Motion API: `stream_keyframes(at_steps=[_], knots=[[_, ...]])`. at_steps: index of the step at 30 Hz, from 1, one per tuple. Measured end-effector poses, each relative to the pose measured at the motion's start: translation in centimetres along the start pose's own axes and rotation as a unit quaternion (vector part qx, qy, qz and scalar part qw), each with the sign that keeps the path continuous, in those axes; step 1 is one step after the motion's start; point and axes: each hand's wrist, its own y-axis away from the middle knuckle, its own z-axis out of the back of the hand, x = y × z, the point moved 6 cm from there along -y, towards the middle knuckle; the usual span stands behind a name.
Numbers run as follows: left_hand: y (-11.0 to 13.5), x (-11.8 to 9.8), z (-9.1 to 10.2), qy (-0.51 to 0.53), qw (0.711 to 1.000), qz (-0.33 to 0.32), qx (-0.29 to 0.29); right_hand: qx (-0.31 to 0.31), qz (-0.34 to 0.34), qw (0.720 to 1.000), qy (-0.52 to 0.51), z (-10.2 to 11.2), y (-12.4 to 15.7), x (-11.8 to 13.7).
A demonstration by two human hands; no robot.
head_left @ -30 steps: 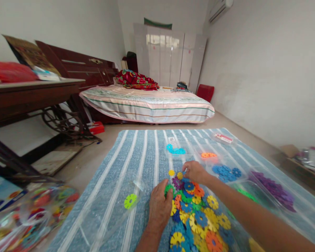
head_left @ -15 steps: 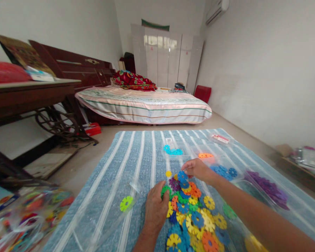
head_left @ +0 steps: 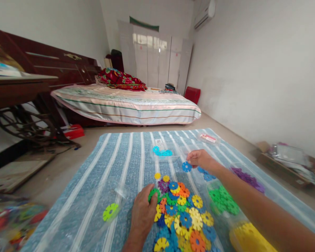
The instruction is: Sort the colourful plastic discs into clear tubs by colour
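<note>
My right hand (head_left: 202,160) pinches a blue gear-shaped plastic disc (head_left: 186,166) and holds it a little above the striped blue mat (head_left: 120,157), beyond the pile. My left hand (head_left: 143,214) rests with curled fingers on the left edge of a pile of mixed coloured discs (head_left: 182,213), its fingertips on a green disc (head_left: 153,193). Clear tubs stand around the pile: one with cyan discs (head_left: 162,152), one with blue discs (head_left: 207,174), one with green discs (head_left: 223,200), one with purple discs (head_left: 248,178) and one with yellow discs (head_left: 249,234).
A lime green disc (head_left: 110,211) lies in a clear tub left of my left hand. A bed (head_left: 126,105) stands behind the mat, a dark wooden table (head_left: 18,91) at the left. A bag of mixed discs (head_left: 13,220) sits at bottom left, a cardboard box (head_left: 286,161) by the right wall.
My right hand has lifted a blue disc off the pile and carried it away towards the tubs on the right. The view has swung to the right; my left hand stays on the pile.
</note>
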Motion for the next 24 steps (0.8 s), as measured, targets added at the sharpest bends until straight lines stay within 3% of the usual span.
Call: stream_keyframes(at_steps=[6,10,13,19,24], knots=[[0.0,0.0,0.0,-0.003,1.0,-0.002,-0.003,-0.062,-0.017,0.982,0.176,6.4,0.4,-1.6],[0.0,-0.2,0.0,0.004,1.0,-0.004,-0.002,-0.089,-0.006,0.947,0.31,7.5,0.3,-1.4],[0.0,-0.1,-0.1,0.004,1.0,0.002,0.008,-0.067,0.03,0.926,0.37,5.2,-0.3,0.4],[0.3,0.2,-0.2,0.002,1.0,0.01,0.005,0.002,0.138,0.89,0.436,-4.0,-2.6,5.3],[0.4,0.2,0.0,0.006,1.0,0.004,-0.003,0.05,0.162,0.852,0.496,-9.6,-4.8,6.1]])
